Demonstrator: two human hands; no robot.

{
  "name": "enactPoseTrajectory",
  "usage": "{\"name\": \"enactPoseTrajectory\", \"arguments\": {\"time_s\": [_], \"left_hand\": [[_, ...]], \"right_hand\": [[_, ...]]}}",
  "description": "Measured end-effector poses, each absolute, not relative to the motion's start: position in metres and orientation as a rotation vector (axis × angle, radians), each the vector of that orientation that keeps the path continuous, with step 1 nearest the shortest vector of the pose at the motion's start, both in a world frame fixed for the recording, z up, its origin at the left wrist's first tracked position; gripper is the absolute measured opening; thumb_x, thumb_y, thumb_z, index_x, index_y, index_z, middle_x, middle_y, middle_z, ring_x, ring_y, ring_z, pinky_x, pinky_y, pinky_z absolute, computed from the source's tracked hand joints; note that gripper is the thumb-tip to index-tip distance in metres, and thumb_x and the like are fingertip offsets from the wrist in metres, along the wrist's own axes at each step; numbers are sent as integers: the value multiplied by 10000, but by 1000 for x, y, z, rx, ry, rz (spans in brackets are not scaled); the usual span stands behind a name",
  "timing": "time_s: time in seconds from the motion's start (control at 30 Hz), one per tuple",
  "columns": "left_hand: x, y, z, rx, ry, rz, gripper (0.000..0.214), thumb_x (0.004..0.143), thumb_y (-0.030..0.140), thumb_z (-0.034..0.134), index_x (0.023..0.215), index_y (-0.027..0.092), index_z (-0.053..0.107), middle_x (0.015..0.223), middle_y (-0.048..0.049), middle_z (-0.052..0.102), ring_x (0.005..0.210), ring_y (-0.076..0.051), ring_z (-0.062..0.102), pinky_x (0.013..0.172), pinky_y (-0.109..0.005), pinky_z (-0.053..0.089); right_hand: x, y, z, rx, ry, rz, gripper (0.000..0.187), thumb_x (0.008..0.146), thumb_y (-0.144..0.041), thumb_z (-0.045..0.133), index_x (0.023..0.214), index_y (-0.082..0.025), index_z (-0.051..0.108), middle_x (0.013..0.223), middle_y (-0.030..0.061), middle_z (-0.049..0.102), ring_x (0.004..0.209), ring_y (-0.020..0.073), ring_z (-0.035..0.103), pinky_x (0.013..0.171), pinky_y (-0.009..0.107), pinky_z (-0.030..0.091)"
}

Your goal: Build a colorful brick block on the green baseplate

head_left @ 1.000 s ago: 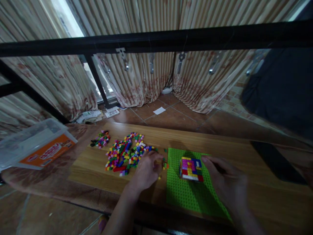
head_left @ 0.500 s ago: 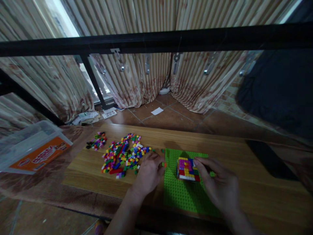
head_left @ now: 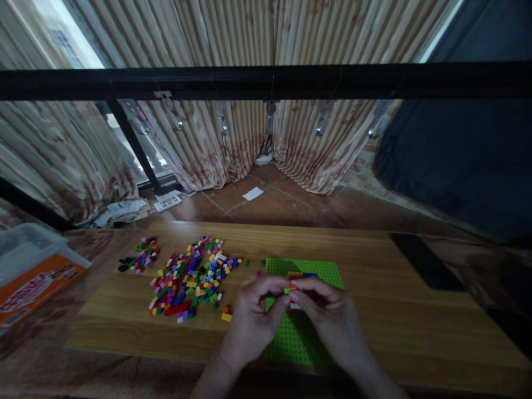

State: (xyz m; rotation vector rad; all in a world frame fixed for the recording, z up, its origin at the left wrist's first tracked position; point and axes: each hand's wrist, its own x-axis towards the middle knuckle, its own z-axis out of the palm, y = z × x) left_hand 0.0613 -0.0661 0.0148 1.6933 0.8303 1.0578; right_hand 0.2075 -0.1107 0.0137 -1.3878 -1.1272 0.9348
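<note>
My left hand [head_left: 254,316] and my right hand [head_left: 336,315] meet over the green studded baseplate [head_left: 305,346], fingertips pinched together. Between them are a small lime-green toy brick [head_left: 286,290], on the left hand's side, and an orange toy brick [head_left: 293,287], on the right hand's side. Whether these two are joined cannot be made out. Just behind the fingers, a multicoloured brick block [head_left: 302,275] rests on the baseplate, mostly hidden by my right hand.
Left of the baseplate, loose bricks [head_left: 189,277] lie spread on the wooden table [head_left: 399,332], with a smaller pile [head_left: 141,256] beyond. A clear plastic box [head_left: 31,249] with an orange label stands at far left. A black flat object [head_left: 426,260] lies at right.
My right hand has left the block and moved left to meet my left hand, which has come over the baseplate. Small green and orange bricks are now between their fingertips. The view has shifted right.
</note>
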Motion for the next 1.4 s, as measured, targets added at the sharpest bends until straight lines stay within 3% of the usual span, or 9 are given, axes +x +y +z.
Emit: {"name": "enactPoseTrajectory", "arguments": {"time_s": [0.33, 0.5, 0.67, 0.8, 1.03, 1.4], "left_hand": [[77, -72, 16, 1423, 770, 1045, 86, 832, 192, 620, 884, 153, 676, 764, -30, 695, 716, -133, 652, 660, -209, 522], [74, -63, 16, 1352, 829, 1115, 90, 801, 209, 652, 861, 149, 685, 719, -18, 685, 672, -131, 658, 635, -208, 527], [65, -49, 12, 1260, 915, 1183, 115, 754, 246, 693, 820, 152, 690, 708, -2, 660, 659, -128, 647, 645, -226, 555], [69, -48, 6, 1210, 944, 1171, 170, 737, 269, 701, 869, 162, 705, 788, -17, 679, 720, -148, 655, 688, -269, 579], [74, -48, -7, 1220, 1006, 1102, 167, 755, 274, 680, 884, 174, 714, 783, -17, 700, 729, -155, 668, 716, -272, 569], [77, -50, -11, 1209, 992, 1062, 138, 768, 240, 664, 885, 181, 708, 769, -4, 685, 723, -136, 654, 681, -219, 529]], "right_hand": [[215, -114, 27, -1307, -1034, 1072, 161, 770, -352, 688, 798, -198, 728, 766, 30, 720, 697, 161, 660, 656, 282, 545], [255, -112, 30, -1373, -850, 867, 169, 687, -362, 756, 749, -207, 731, 628, -12, 661, 539, 104, 573, 537, 223, 491], [291, -113, 26, -1505, -787, 724, 245, 653, -403, 775, 780, -199, 723, 733, 11, 683, 644, 131, 604, 596, 247, 516], [286, -114, 16, -1543, -923, 831, 255, 691, -416, 734, 811, -191, 717, 713, 17, 683, 639, 148, 605, 600, 271, 511], [275, -118, 10, -1650, -1327, 704, 201, 850, -329, 574, 942, -227, 721, 924, 45, 719, 861, 192, 659, 772, 310, 507], [265, -116, 7, -1636, -1623, 483, 174, 885, -242, 543, 872, -235, 716, 869, 30, 679, 802, 159, 647, 727, 262, 499]]}}
